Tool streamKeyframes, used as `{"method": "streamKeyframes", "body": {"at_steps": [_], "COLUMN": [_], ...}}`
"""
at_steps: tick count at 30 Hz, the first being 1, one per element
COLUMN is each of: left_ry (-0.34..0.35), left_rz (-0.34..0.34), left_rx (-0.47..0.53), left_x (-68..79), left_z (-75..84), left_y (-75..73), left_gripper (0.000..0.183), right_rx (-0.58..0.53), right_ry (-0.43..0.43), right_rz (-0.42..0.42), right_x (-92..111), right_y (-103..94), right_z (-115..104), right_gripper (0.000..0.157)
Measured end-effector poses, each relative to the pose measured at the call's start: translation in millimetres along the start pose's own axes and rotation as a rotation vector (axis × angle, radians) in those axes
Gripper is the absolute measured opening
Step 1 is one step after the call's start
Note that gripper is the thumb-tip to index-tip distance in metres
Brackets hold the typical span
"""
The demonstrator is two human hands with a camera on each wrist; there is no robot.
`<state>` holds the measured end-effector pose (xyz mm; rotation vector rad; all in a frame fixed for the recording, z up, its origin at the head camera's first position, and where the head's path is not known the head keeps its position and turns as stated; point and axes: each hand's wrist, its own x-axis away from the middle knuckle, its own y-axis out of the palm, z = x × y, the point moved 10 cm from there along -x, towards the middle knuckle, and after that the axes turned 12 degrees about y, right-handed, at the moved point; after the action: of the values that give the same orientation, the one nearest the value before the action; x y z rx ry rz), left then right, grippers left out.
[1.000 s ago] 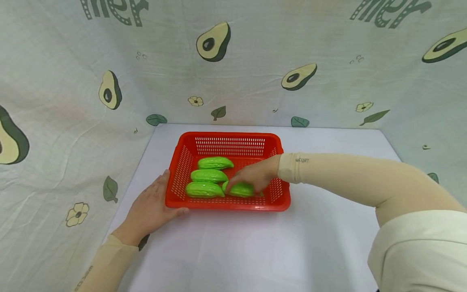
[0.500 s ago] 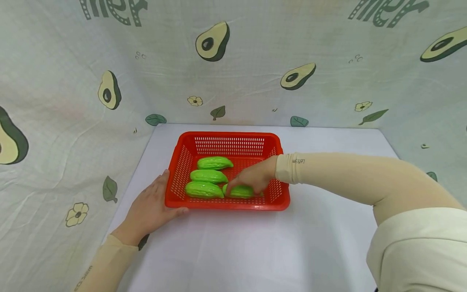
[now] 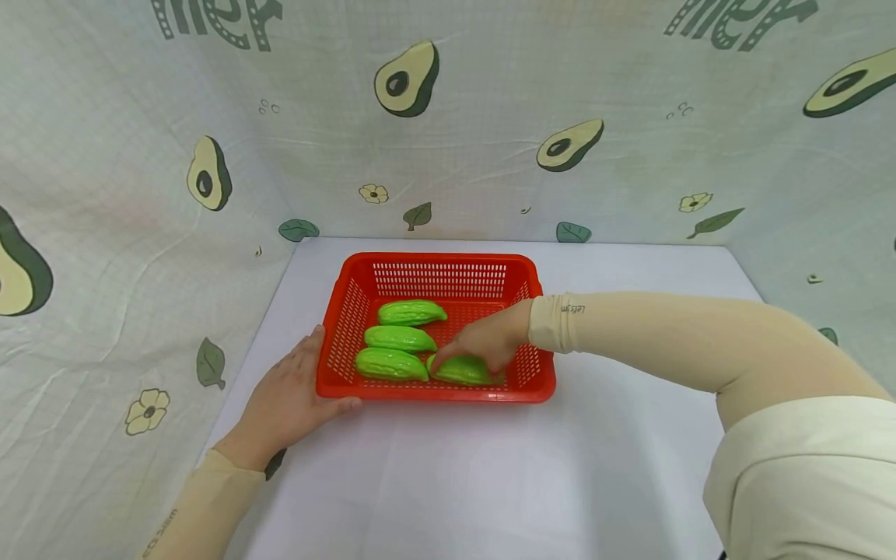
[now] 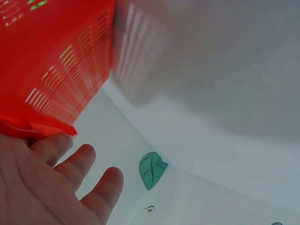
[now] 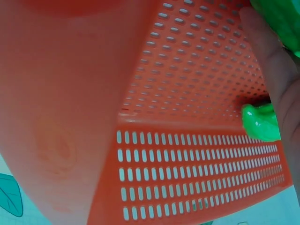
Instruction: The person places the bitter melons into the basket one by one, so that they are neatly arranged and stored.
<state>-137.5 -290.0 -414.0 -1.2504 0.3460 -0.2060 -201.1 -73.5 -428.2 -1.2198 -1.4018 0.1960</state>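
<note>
A red plastic basket holds bright green, ridged bitter melons. Three of them lie stacked front to back on its left side: a rear melon, a middle melon and a front melon. My right hand reaches in from the right and holds another bitter melon low in the front right part. One finger lies at that melon's left end; the thumb is hidden. My left hand rests against the basket's left end, thumb along the front, fingers touching under its rim.
The basket stands on a white table. A pale cloth printed with avocados and leaves hangs behind and at both sides. Slotted basket walls surround the right hand's fingers.
The melon under my right hand has turned slightly, its right end showing more toward the front. The left hand, basket and other melons stay put.
</note>
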Motion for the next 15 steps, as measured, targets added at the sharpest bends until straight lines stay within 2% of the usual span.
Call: {"method": "streamKeyframes", "body": {"at_steps": [8,15], "left_ry": [-0.002,-0.011], "left_rz": [-0.011,-0.018], "left_rx": [0.002,0.008], "left_x": [-0.1,0.3], "left_z": [0.4,-0.2], "left_y": [0.1,0.6], "left_gripper": [0.127,0.127], "right_rx": [-0.025,-0.099], "right_ry": [0.01,0.019], "right_rz": [0.013,0.048], "right_x": [2,10], "right_y": [-1.5,-14.5], "right_z": [2,5], "right_gripper": [0.093,0.095]}}
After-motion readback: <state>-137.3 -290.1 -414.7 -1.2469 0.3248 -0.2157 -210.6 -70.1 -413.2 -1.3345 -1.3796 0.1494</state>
